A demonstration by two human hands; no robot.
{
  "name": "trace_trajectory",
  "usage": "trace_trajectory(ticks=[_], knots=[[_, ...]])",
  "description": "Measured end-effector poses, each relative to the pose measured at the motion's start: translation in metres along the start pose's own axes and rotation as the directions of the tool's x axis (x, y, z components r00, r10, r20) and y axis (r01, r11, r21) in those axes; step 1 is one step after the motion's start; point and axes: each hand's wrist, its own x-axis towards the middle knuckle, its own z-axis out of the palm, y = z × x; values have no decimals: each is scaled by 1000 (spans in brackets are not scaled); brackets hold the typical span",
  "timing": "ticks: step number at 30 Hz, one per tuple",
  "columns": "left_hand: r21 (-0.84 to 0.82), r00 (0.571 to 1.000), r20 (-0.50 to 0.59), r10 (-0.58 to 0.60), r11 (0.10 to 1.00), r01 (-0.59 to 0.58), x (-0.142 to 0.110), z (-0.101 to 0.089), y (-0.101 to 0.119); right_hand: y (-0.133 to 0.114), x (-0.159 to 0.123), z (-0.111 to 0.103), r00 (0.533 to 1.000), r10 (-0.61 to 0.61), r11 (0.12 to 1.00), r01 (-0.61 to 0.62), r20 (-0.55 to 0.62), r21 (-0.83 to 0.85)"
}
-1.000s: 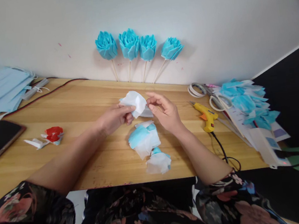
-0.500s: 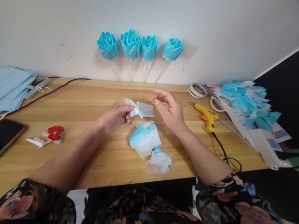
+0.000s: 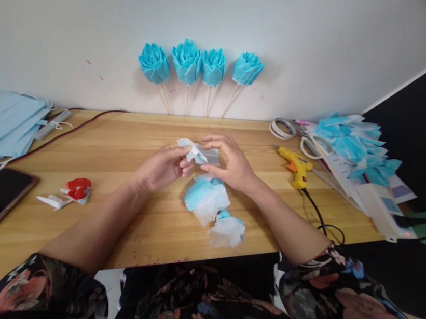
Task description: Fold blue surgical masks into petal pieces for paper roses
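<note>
My left hand (image 3: 167,166) is closed, pinching a folded piece of white and pale-blue mask fabric (image 3: 195,152) between thumb and fingers. From the right, my right hand (image 3: 231,161) curves around the free end of that piece, thumb below and fingers above with a gap between them. Whether its fingertips touch the fabric I cannot tell. Just beneath the hands lies a loose stack of blue and white fabric pieces (image 3: 207,199). A smaller crumpled white piece with blue edges (image 3: 228,230) sits nearer the table's front edge.
Blue fabric flowers on sticks (image 3: 187,62) lean against the wall. To the right are a yellow glue gun (image 3: 297,165), a tape roll (image 3: 281,128), scissors (image 3: 315,147), blue fabric pieces (image 3: 348,147) and a power strip (image 3: 385,212). Leftward lie face masks (image 3: 4,124), a phone (image 3: 0,200) and red scraps (image 3: 79,190).
My right hand has moved left to the fabric piece, its fingers now around the free end. In my left hand the piece has turned or folded slightly.
</note>
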Motion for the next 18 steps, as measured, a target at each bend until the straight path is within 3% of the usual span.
trace_trajectory(ticks=[4,7,10,12,14,16,18], knots=[[25,1000,12,-21,999,21,0,3,-4,-5,-1,1,993,66,995,-58,-94,86],[30,999,-5,-33,999,33,1,4,-4,-3,-2,1,972,193,958,-157,-134,239],[60,992,-124,-32,997,40,3,2,-3,3,-5,2,924,359,883,-289,-134,370],[153,963,-260,74,988,-35,5,-2,-4,7,-6,3,898,418,854,-338,-137,395],[298,894,-352,278,939,-175,7,-5,-6,9,-7,3,893,429,849,-348,-133,398],[412,828,-344,442,864,-290,9,-8,-9,9,-7,4,895,430,848,-356,-117,393],[449,826,-275,493,825,-343,9,-10,-11,8,-8,4,894,436,846,-370,-99,385]])
